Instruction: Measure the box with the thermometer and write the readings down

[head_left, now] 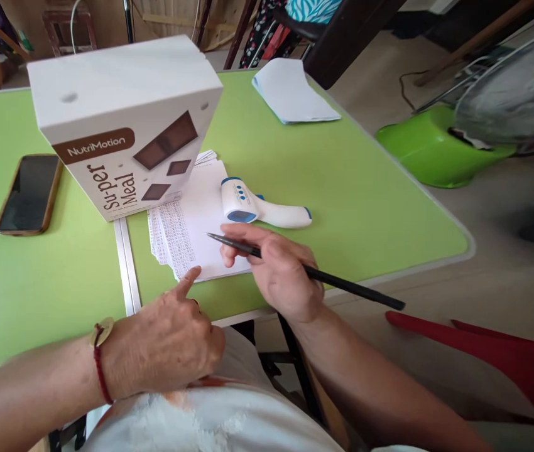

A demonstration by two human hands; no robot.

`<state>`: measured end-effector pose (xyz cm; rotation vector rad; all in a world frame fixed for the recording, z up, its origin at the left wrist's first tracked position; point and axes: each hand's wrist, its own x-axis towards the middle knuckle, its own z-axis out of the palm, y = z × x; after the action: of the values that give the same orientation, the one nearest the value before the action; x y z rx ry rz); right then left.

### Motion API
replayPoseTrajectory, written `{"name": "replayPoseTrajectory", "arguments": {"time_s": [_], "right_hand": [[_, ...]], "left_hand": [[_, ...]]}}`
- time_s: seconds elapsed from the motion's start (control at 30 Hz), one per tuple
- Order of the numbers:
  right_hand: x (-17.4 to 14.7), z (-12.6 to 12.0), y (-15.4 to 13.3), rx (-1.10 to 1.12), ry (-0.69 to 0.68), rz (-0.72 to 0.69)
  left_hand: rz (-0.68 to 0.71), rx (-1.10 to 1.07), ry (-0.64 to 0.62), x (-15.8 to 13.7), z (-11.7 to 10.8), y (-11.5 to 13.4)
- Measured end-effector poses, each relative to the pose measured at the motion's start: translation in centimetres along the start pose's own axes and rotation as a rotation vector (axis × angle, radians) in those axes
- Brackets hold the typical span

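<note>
My right hand (283, 270) grips a black pen (352, 289) between thumb and fingers, its tip aimed left above the paper. My left hand (168, 342) holds nothing: one finger stretches out to the lower edge of the stack of paper (205, 245), while the others curl under and are partly hidden. Rows of small handwriting cover the stack's left side. Lying on the sheets and the table, just beyond my right hand, is a white and blue infrared thermometer (262, 207). A white NutriMotion box (130, 132) stands at the stack's far left and hides part of it.
A phone (29, 194) in a brown case lies left of the box on the green table (370, 201). Folded white paper (295, 91) rests near the far right edge. Beyond the table are a green bin (436, 147), a fan (521, 88) and a red stool (493, 351).
</note>
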<state>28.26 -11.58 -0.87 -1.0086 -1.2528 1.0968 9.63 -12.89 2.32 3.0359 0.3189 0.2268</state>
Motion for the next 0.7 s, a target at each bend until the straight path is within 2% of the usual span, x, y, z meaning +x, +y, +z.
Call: {"name": "replayPoseTrajectory", "arguments": {"time_s": [0.1,0.27,0.4,0.57,0.7], "right_hand": [[-0.4,0.5,0.1,-0.139,-0.025,0.044],[-0.4,1.4,0.3,-0.43,0.015,0.0],[-0.5,1.4,0.6,-0.511,0.016,-0.044],[-0.6,1.2,0.9,-0.565,-0.074,-0.125],[-0.7,1.2,1.0,-0.592,-0.09,-0.161]], "left_hand": [[-0.034,0.001,-0.051,0.0,0.2,0.0],[-0.057,-0.007,-0.06,-0.1,0.3,0.0],[-0.061,-0.002,-0.049,0.0,0.4,0.2],[-0.066,-0.003,-0.068,0.1,0.6,0.3],[-0.057,0.013,-0.098,0.1,0.6,0.3]]}}
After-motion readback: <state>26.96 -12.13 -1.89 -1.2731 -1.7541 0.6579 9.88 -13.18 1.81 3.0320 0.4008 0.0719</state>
